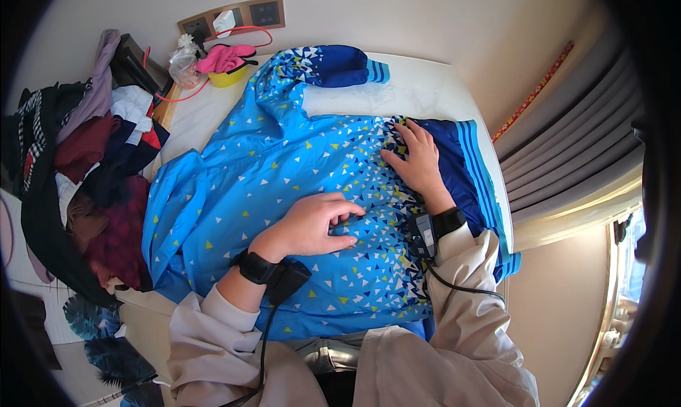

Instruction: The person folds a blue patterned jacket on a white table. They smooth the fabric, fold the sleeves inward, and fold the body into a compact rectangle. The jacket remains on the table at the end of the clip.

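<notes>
A light blue jacket [255,178] with a print of white, yellow and navy triangles lies spread before me on a white marble-look tabletop [420,87]. Its hem band [471,167], navy with striped ribbing, points right. The far sleeve [340,66] is bent, with its ribbed cuff towards the right. Bunched fabric, perhaps a hood, lies at the jacket's left end. My right hand [417,159] rests on the fabric near the hem, fingers spread. Over the middle of the jacket, my left hand [314,223] has its fingers slightly curled and thumb apart, with nothing visible in it.
Piled clothes [101,167] lie along the left side. At the back left stand a yellow container [227,77] with pink cloth and a clear plastic bag [184,69]. A red cable runs from a wall socket panel [232,19]. Grey curtains [574,119] hang at right.
</notes>
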The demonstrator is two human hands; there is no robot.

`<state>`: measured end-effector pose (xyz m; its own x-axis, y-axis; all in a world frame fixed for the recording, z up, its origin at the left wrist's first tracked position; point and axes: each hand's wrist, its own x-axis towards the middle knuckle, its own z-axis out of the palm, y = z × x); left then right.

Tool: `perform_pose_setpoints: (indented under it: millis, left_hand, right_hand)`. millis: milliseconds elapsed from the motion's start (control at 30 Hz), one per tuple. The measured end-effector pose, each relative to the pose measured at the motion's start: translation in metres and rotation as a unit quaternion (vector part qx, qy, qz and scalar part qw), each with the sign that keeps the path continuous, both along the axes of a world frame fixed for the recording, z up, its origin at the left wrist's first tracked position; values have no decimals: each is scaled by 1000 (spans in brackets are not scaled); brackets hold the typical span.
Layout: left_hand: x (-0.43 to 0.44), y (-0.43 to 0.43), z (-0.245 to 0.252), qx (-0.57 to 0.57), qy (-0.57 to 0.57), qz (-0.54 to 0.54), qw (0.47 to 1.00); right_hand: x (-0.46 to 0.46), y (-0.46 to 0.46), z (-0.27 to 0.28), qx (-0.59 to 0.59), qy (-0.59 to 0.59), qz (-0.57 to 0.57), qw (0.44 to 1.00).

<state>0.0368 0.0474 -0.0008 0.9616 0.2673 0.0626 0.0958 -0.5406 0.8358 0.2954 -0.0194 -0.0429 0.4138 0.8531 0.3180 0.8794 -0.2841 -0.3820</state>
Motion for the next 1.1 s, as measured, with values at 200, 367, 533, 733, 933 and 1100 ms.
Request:
perform_pose_setpoints:
  millis: [200,367,533,733,933,1100]
  left_hand:
    - [0,1,0,11,-6,-9,1000]
    - [1,0,-2,3,6,4,1000]
    - [1,1,-3,3,7,7,1000]
    - [1,1,-4,2,10,10,1000]
    - [1,1,-4,8,5,8,1000]
    - [0,0,-4,9,-1,11,1000]
  right_hand:
    - [0,0,1,-5,8,1,1000]
    - [0,0,1,-2,8,2,1000]
    - [0,0,1,1,11,4,1000]
    - [0,0,0,2,6,3,1000]
    - [0,0,0,3,6,3,1000]
    - [-1,0,1,4,6,4,1000]
